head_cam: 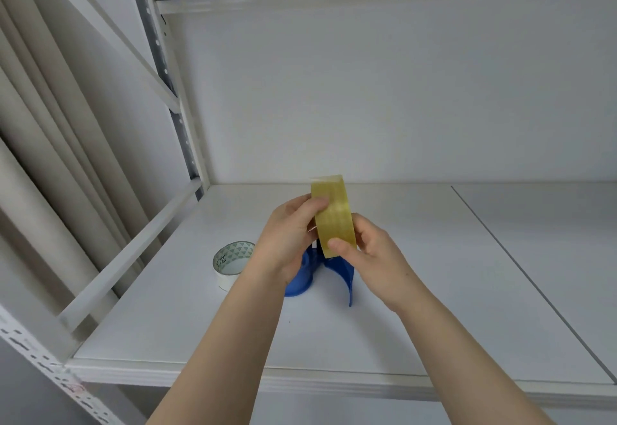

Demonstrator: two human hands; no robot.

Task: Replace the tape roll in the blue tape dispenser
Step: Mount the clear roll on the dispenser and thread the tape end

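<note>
Yellow tape roll (334, 216): held edge-on above the shelf board (417, 291), lifted clear of it, over the middle of the board.
Left hand (287, 241): fingers closed on the roll's left face, thumb on its rim.
Right hand (370, 254): thumb pressed on the roll's outer band near its lower end, fingers behind.
Blue tape dispenser (337, 274): standing on the board directly beneath the hands, partly hidden by them.
White tape roll (232, 262): lying flat on the board just left of the dispenser, nearer the left edge.
</note>
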